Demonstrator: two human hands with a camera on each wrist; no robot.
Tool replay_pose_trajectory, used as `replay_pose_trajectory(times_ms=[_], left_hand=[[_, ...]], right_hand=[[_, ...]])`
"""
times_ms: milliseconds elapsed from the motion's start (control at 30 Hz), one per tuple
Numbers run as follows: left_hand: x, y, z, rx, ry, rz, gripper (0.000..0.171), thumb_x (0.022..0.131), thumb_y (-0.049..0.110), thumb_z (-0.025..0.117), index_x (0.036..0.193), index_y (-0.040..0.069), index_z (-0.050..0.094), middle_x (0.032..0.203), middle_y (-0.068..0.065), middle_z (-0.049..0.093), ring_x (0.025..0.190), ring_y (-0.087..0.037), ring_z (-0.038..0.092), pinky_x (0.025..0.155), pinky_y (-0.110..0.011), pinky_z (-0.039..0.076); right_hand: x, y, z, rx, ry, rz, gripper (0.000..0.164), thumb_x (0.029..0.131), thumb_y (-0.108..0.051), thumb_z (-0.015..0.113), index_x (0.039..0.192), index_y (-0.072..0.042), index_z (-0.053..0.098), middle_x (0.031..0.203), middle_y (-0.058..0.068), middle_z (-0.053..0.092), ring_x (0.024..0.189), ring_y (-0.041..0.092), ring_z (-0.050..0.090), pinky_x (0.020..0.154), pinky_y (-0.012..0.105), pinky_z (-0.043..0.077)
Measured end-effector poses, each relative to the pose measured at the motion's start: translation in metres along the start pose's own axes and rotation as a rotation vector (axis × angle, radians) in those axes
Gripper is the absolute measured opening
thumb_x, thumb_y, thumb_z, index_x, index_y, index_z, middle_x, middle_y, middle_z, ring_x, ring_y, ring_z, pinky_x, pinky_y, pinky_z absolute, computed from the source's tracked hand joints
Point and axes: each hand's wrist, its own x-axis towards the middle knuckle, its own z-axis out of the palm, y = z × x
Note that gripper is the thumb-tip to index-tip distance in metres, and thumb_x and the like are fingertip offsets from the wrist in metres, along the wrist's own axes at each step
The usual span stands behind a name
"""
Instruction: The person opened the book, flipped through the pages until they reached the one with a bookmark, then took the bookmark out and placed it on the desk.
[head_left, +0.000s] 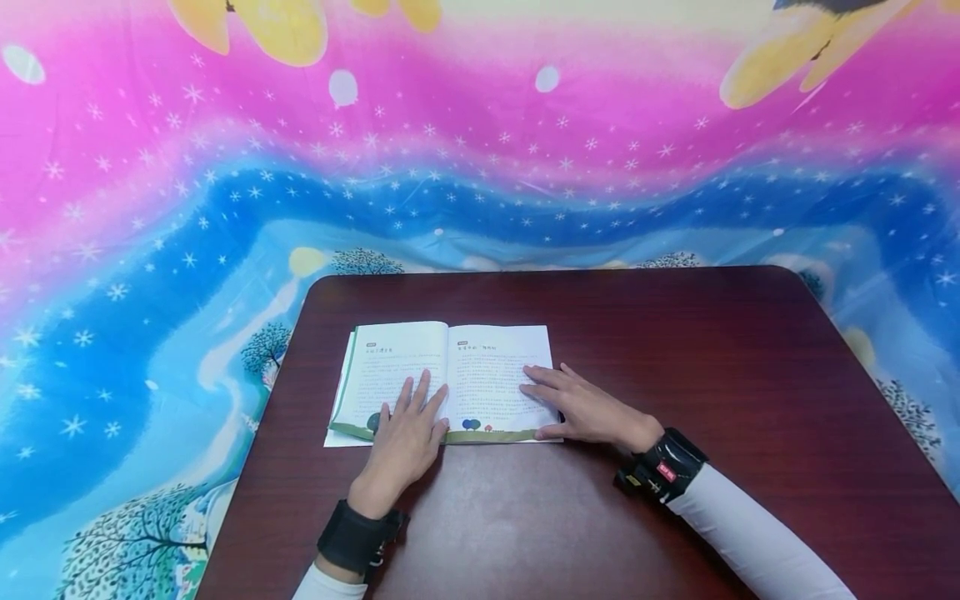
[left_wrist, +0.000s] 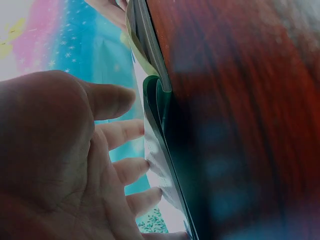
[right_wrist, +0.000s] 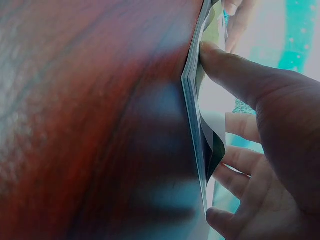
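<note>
An open book lies on the dark wooden table, printed text on both pages and small coloured trees along their lower edge. My left hand rests on the lower part of the left page, fingers spread and pointing up the page. In the left wrist view its fingertips touch the page, and the near edge of the book bows up. My right hand lies across the right edge of the right page, fingers straight. The right wrist view shows the thumb on the page near the book's edge, with a page corner curling up beside the fingers.
The brown table has rounded far corners and extends well to the right of the book. Behind and beside it hangs a pink and blue cloth with snowflakes and trees. Black wrist bands sit on both wrists.
</note>
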Motion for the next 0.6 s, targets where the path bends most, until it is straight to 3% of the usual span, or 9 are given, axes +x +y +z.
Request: replay_pose_trajectory(times_ms=[300,600], left_hand=[[-0.0007,-0.0003,0.0019,0.004,-0.022,-0.01,0.062,0.098,0.047,0.046,0.153,0.018,0.04,0.162,-0.013,0.025,0.147,-0.038,0.02,0.107,-0.07,0.025],[0.0012,0.0029,0.0027,0.003,-0.075,-0.015,0.087,0.088,0.069,0.046,0.154,0.014,0.036,0.163,-0.016,0.022,0.147,-0.041,0.018,0.106,-0.073,0.022]], right_hand=[[0.0015,0.0001,0.0029,-0.028,0.04,-0.008,0.074,0.083,-0.05,0.07,0.144,-0.011,0.053,0.155,0.014,0.04,0.143,0.028,0.034,0.113,0.061,0.022],[0.0064,-0.0026,0.0057,-0.068,0.079,0.028,0.066,0.086,-0.046,0.069,0.14,-0.011,0.057,0.151,0.012,0.046,0.139,0.026,0.04,0.114,0.058,0.025]])
